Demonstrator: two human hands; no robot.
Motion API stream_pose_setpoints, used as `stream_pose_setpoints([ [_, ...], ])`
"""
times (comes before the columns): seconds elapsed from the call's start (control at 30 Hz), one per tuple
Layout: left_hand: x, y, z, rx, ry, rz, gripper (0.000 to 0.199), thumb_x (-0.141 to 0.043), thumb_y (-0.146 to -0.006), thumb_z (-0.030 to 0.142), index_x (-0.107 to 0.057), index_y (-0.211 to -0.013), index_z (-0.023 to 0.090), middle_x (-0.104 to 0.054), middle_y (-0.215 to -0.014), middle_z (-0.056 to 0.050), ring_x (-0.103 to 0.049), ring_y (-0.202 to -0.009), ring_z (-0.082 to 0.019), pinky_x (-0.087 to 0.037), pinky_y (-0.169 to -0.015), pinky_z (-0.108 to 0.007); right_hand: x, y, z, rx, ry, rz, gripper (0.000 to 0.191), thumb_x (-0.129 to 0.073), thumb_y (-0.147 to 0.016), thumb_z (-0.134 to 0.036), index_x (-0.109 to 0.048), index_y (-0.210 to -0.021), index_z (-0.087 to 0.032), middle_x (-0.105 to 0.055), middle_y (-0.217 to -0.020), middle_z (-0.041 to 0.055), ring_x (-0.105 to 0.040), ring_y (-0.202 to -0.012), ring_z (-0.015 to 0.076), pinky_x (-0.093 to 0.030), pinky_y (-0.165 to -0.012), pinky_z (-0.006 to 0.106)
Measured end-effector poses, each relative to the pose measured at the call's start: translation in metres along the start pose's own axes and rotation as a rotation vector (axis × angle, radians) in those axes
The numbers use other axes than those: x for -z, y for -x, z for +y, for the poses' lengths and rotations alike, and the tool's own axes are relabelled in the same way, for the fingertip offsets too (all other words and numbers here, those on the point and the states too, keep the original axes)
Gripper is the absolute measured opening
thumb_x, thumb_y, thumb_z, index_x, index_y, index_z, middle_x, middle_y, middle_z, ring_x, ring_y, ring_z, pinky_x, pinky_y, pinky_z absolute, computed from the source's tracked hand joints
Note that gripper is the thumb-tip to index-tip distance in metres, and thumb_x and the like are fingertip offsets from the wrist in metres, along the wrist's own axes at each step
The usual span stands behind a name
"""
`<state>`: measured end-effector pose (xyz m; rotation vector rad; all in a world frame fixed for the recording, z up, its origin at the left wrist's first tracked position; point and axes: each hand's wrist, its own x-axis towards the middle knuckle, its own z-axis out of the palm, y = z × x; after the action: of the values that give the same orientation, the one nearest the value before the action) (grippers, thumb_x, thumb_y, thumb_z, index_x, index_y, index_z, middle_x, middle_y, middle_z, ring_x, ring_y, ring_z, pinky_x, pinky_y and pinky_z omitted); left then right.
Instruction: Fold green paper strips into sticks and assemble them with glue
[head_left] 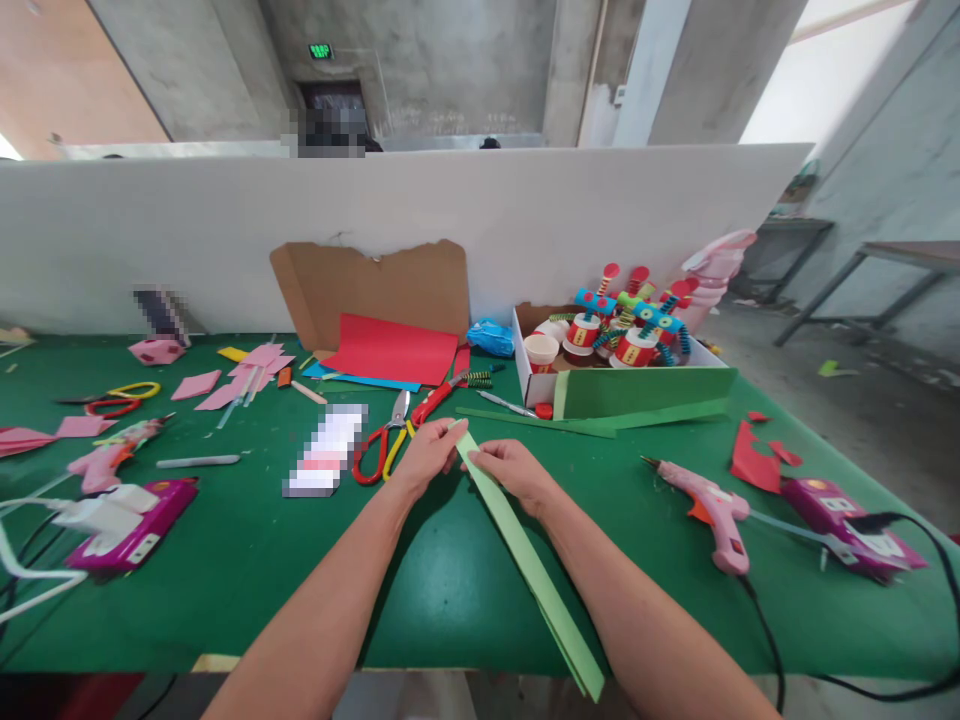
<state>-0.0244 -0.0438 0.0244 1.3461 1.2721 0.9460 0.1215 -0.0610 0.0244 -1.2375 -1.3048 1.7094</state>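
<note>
A long light-green folded paper strip (pixel 517 540) runs from between my hands down past the table's front edge, its layers slightly apart at the lower end. My left hand (pixel 429 455) pinches its far end. Just to the right, my right hand (pixel 514 470) grips the strip's edge with thumb and fingers. Red-handled scissors (pixel 373 452) lie left of my left hand, beside a yellow-handled pair partly hidden by that hand. Behind my hands are a red utility knife (pixel 439 397), a silver pen-like tool (pixel 507 404) and dark green paper strips (pixel 555 425).
At the back right, a white box (pixel 525 380) holds several paper-cup figures. A pink glue gun (pixel 709 510) and purple power strip (pixel 847 525) lie right. Red paper (pixel 397 348) rests before a cardboard flap (pixel 375 285). Another glue gun (pixel 112 455) and power strip (pixel 142 530) are left.
</note>
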Motion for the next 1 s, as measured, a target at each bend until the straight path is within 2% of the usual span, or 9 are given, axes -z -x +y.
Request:
stream_pose_setpoints([
  [0.1, 0.001, -0.001, -0.002, -0.01, 0.0, 0.05, 0.045, -0.053, -0.078, 0.059, -0.041, -0.06, 0.02, -0.037, -0.04, 0.008, -0.034, -0.035, -0.007, -0.027, -0.037, -0.02, -0.001, 0.0, -0.002, -0.036, 0.001, 0.027, 0.021, -0.065, -0.072, -0.033, -0.069, -0.061, -0.015, -0.053, -0.045, -0.0033, -0.038, -0.039, 0.0057, -0.027, -0.04, 0.019],
  [0.2, 0.001, -0.001, -0.002, 0.007, 0.091, 0.061, 0.048, -0.052, -0.077, 0.063, -0.039, -0.059, 0.02, -0.035, -0.042, 0.008, -0.038, -0.036, -0.007, -0.029, -0.037, -0.02, -0.001, 0.001, -0.004, -0.044, 0.001, 0.057, 0.02, -0.065, -0.072, -0.031, -0.068, -0.059, -0.016, -0.053, -0.043, -0.0032, -0.038, -0.037, 0.0055, -0.027, -0.039, 0.019],
  [0.3, 0.0, 0.001, -0.001, 0.076, 0.138, -0.01, 0.053, -0.05, -0.076, 0.068, -0.039, -0.055, 0.02, -0.036, -0.041, 0.007, -0.038, -0.034, -0.007, -0.028, -0.035, -0.02, 0.0, 0.001, -0.004, -0.024, 0.019, 0.077, 0.02, -0.064, -0.072, -0.03, -0.067, -0.058, -0.016, -0.051, -0.041, -0.0038, -0.036, -0.037, 0.0053, -0.026, -0.039, 0.019],
  [0.5, 0.001, 0.002, 0.002, 0.125, 0.159, -0.116, 0.05, -0.07, -0.062, 0.059, -0.041, -0.058, 0.019, -0.035, -0.042, 0.01, -0.031, -0.034, -0.004, -0.023, -0.035, -0.018, -0.001, 0.0, -0.002, -0.006, 0.044, 0.088, 0.019, -0.062, -0.073, -0.026, -0.068, -0.058, -0.015, -0.052, -0.042, -0.0038, -0.037, -0.038, 0.0054, -0.027, -0.04, 0.019],
  [0.73, 0.013, 0.001, -0.001, 0.139, 0.211, -0.243, 0.041, -0.069, -0.067, 0.049, -0.042, -0.065, 0.019, -0.037, -0.049, 0.009, -0.037, -0.038, -0.005, -0.031, -0.038, -0.018, -0.002, 0.0, -0.005, 0.015, 0.024, 0.103, 0.019, -0.062, -0.07, -0.024, -0.068, -0.055, -0.015, -0.057, -0.046, -0.0017, -0.042, -0.041, 0.0061, -0.031, -0.044, 0.019],
  [1.0, 0.021, 0.002, 0.001, 0.145, 0.162, -0.296, 0.033, -0.068, -0.07, 0.043, -0.049, -0.068, 0.017, -0.048, -0.053, 0.006, -0.047, -0.046, -0.007, -0.038, -0.045, -0.02, -0.001, 0.0, -0.006, 0.004, 0.077, 0.115, 0.018, -0.061, -0.071, -0.02, -0.068, -0.055, -0.015, -0.061, -0.051, -0.0003, -0.047, -0.045, 0.0077, -0.035, -0.047, 0.02],
])
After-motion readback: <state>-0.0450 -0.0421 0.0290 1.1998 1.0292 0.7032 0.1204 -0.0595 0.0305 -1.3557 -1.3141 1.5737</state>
